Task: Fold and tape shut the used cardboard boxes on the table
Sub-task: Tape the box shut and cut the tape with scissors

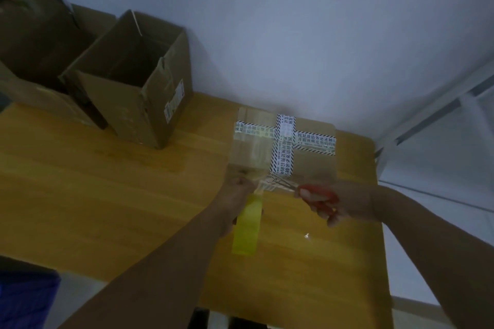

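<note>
Waiting on the yellow wooden table (107, 181), two tall open brown cardboard boxes (133, 93) are left unsealed; the flat brown box (312, 165) at centre is closed, its clear tape strip (267, 185) pinched by the left hand (238, 191) above the yellow-green tape roll (247, 227), red-handled scissors (310, 192) gripped by the right hand (344, 205) for cutting

On the table (133, 195), the closed box (312, 165) sits far right against the wall (294, 21). Two open boxes stand far left, the nearer box (139, 104) in front of and right of the rear box (40, 35). Just before the closed box's near edge, the left hand (238, 195) holds the roll (247, 227), and to its right the right hand (339, 205) holds the scissors (307, 192), blades pointing left; a bin (26, 302) lies off the table's near left corner.
</note>
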